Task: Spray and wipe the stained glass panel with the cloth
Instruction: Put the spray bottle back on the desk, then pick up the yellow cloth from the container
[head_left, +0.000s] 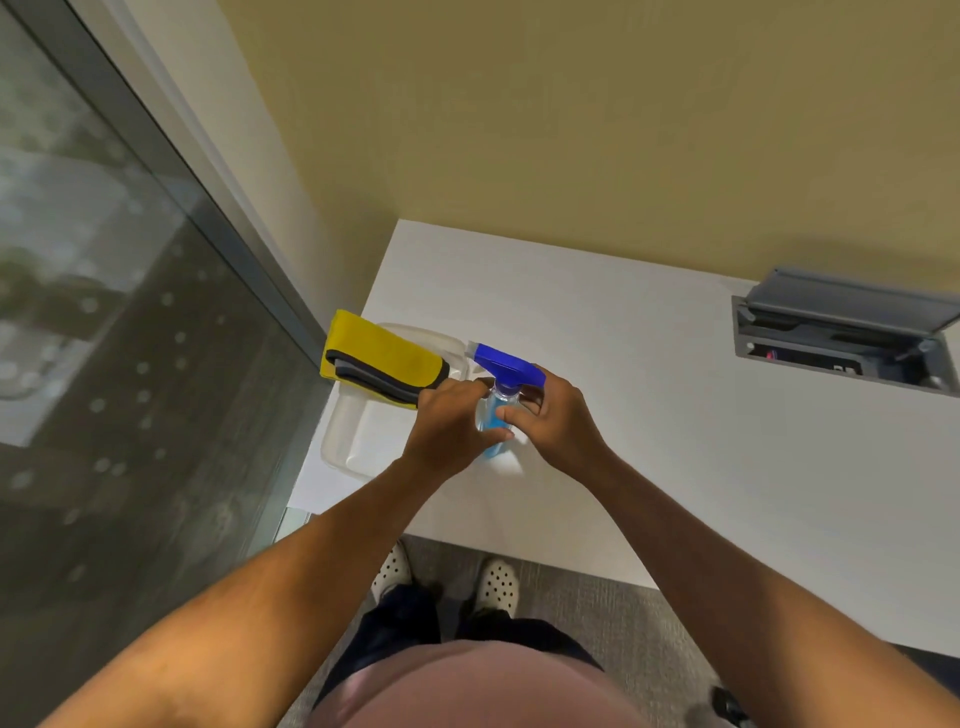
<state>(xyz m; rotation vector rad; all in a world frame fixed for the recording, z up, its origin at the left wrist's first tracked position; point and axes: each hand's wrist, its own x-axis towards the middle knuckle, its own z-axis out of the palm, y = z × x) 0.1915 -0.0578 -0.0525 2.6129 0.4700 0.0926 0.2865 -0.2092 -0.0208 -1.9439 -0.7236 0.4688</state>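
Note:
A spray bottle (506, 368) with a blue trigger head and clear body of blue liquid stands on the white table (649, 415). My right hand (556, 415) grips its neck and body from the right. My left hand (449, 423) curls round the bottle from the left. A folded yellow cloth (384, 356) with grey and black layers lies across a clear plastic tray (343, 441), just left of my left hand. The glass panel (104, 338) stands at the left, dotted with pale spots and smears.
A grey frame (218, 228) borders the glass along a beige wall. An open cable box (841, 338) with a raised lid is set into the table at the right. Grey carpet and my shoes show below the table's near edge.

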